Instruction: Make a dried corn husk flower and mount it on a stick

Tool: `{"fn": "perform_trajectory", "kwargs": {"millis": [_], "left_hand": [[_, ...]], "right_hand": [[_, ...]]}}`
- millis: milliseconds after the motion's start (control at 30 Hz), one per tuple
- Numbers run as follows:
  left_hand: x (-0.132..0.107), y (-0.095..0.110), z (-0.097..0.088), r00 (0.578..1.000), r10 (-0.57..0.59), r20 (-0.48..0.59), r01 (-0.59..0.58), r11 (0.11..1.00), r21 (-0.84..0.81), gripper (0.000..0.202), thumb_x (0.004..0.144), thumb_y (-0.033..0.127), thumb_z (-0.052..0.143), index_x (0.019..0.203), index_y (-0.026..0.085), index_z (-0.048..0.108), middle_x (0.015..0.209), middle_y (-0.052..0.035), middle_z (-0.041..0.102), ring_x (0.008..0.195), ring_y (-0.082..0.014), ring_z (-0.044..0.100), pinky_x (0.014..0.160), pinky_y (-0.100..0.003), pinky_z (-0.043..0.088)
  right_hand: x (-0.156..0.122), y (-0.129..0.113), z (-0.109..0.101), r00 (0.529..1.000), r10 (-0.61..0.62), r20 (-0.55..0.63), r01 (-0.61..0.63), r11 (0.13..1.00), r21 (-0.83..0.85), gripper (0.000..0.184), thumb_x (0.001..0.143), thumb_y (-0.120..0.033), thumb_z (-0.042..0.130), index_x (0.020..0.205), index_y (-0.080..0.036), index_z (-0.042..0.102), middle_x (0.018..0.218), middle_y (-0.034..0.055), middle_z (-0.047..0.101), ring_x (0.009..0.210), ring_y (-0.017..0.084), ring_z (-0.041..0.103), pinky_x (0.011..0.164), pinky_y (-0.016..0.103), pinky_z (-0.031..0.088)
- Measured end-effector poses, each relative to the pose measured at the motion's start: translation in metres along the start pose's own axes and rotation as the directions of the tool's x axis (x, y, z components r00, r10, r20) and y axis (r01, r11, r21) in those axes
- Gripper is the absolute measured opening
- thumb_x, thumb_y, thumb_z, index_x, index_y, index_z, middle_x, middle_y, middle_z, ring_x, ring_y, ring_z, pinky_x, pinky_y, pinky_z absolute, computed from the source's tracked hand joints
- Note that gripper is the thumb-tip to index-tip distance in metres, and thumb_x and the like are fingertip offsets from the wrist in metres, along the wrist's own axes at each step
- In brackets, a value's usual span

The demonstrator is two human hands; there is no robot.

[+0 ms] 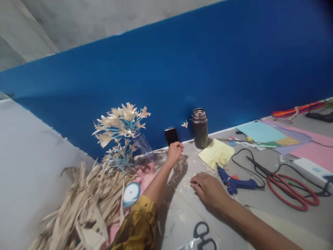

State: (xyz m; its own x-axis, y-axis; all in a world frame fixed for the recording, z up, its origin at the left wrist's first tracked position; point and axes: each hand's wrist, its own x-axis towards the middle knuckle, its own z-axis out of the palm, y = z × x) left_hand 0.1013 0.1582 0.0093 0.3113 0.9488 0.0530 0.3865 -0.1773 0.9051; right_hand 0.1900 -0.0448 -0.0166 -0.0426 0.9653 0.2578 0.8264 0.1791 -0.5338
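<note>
My left hand (pixel 175 151) reaches toward the wall, just in front of an upright phone (pixel 171 136). Its fingers are closed, and whatever they pinch is too small to make out. A single pale flower (pixel 184 124) shows above that hand; no stem joining the two is visible. Low over the table, my right hand (pixel 206 189) has its fingers curled together, their tips partly hidden. Beside it lies a blue glue gun (pixel 235 182), its nozzle near a yellow paper (pixel 217 152) with scraps on it. Black-handled scissors (pixel 202 236) lie at the front.
On the left, dried husk strips (pixel 85 205) pile up beside pale flowers (pixel 123 119) in a clear bottle (pixel 143 146) and a tape roll (pixel 131 193). An open flask (pixel 199 128) stands by the wall. Red-handled shears (pixel 288 189), cables and coloured sheets (pixel 265 133) cover the right.
</note>
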Motion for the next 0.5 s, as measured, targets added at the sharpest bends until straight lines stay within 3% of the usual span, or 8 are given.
{"fn": "perform_trajectory", "kwargs": {"millis": [133, 233, 333, 400, 500], "left_hand": [[-0.035, 0.006, -0.058, 0.997, -0.046, -0.064, 0.041, 0.996, -0.08, 0.02, 0.072, 0.011, 0.045, 0.056, 0.019, 0.054, 0.047, 0.0042, 0.044, 0.042, -0.0084, 0.035, 0.047, -0.021, 0.027], [-0.085, 0.008, -0.08, 0.994, -0.102, -0.033, 0.096, 0.984, -0.153, 0.016, 0.07, 0.017, 0.043, 0.057, 0.02, 0.053, 0.042, 0.0068, 0.031, 0.039, -0.0093, 0.027, 0.044, -0.022, 0.021], [-0.147, 0.005, -0.072, 0.987, -0.153, 0.052, 0.16, 0.969, -0.19, 0.015, 0.068, 0.02, 0.047, 0.056, 0.019, 0.055, 0.042, 0.0068, 0.031, 0.04, -0.0088, 0.026, 0.045, -0.022, 0.022], [-0.182, -0.001, -0.057, 0.962, -0.222, 0.16, 0.256, 0.938, -0.235, 0.015, 0.074, 0.022, 0.051, 0.076, 0.019, 0.065, 0.048, 0.0076, 0.037, 0.042, -0.0089, 0.029, 0.047, -0.022, 0.026], [-0.213, -0.009, -0.034, 0.94, -0.271, 0.205, 0.326, 0.889, -0.322, 0.022, 0.084, 0.029, 0.054, 0.101, 0.018, 0.064, 0.054, 0.0077, 0.043, 0.046, -0.0105, 0.035, 0.049, -0.023, 0.029]], "right_hand": [[-0.004, 0.0, 0.003, 0.999, -0.002, 0.048, 0.001, 1.0, 0.007, 0.025, 0.095, -0.018, 0.051, 0.1, -0.023, 0.075, 0.09, 0.0079, 0.078, 0.088, 0.025, 0.069, 0.076, 0.032, 0.046], [-0.007, -0.001, 0.004, 0.995, 0.017, 0.096, -0.014, 1.0, -0.023, 0.027, 0.095, -0.018, 0.048, 0.098, -0.024, 0.074, 0.086, 0.0068, 0.078, 0.081, 0.024, 0.07, 0.07, 0.031, 0.043], [-0.009, -0.007, 0.001, 0.989, 0.033, 0.147, -0.035, 0.999, 0.011, 0.028, 0.098, -0.022, 0.044, 0.094, -0.023, 0.072, 0.081, 0.006, 0.076, 0.074, 0.023, 0.068, 0.067, 0.03, 0.041], [-0.011, -0.013, -0.001, 0.99, 0.005, 0.144, -0.027, 0.988, 0.154, 0.031, 0.101, -0.027, 0.041, 0.093, -0.023, 0.071, 0.082, 0.0051, 0.075, 0.076, 0.022, 0.068, 0.069, 0.03, 0.043], [-0.015, -0.022, 0.0, 0.995, -0.045, 0.092, 0.005, 0.92, 0.392, 0.029, 0.102, -0.032, 0.044, 0.102, -0.024, 0.072, 0.097, 0.0044, 0.077, 0.087, 0.02, 0.069, 0.078, 0.029, 0.048]]}}
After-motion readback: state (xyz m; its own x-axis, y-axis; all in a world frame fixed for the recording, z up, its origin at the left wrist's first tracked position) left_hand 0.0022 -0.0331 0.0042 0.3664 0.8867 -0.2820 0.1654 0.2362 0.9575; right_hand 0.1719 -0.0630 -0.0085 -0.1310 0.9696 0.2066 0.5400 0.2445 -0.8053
